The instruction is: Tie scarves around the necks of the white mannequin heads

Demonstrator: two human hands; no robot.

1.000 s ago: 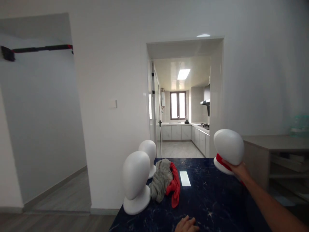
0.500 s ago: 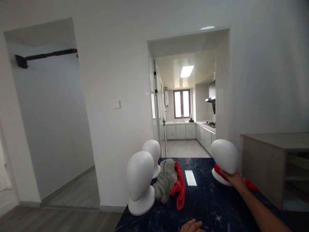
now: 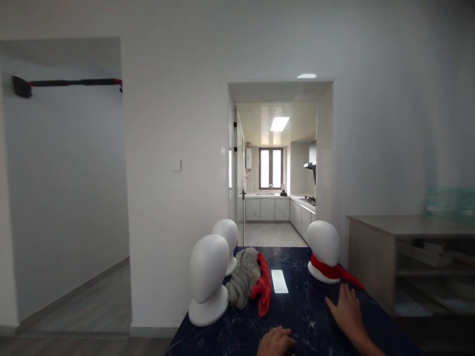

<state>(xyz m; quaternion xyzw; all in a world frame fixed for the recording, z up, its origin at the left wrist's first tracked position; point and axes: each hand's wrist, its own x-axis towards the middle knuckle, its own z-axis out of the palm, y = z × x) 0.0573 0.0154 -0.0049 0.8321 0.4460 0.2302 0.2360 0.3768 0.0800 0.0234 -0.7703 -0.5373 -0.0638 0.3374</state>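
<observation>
Two hands to report, well apart. Noted right hand (image 3: 346, 307) empty, fingers partly spread, just beside red cloth (image 3: 323, 268) wrapped around neck of white mannequin head (image 3: 323, 242). Noted left hand (image 3: 276, 341) loosely curled over dark blue table (image 3: 300, 309); cannot tell grip.

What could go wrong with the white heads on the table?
The smooth white mannequin head wearing the red cloth band stands near the right edge of the shiny dark-blue table; the bare right hand is close and might bump it. The band's loose end trails toward that edge, so it could snag. The smooth white front-left head also stands near an edge and might get knocked off.
</observation>
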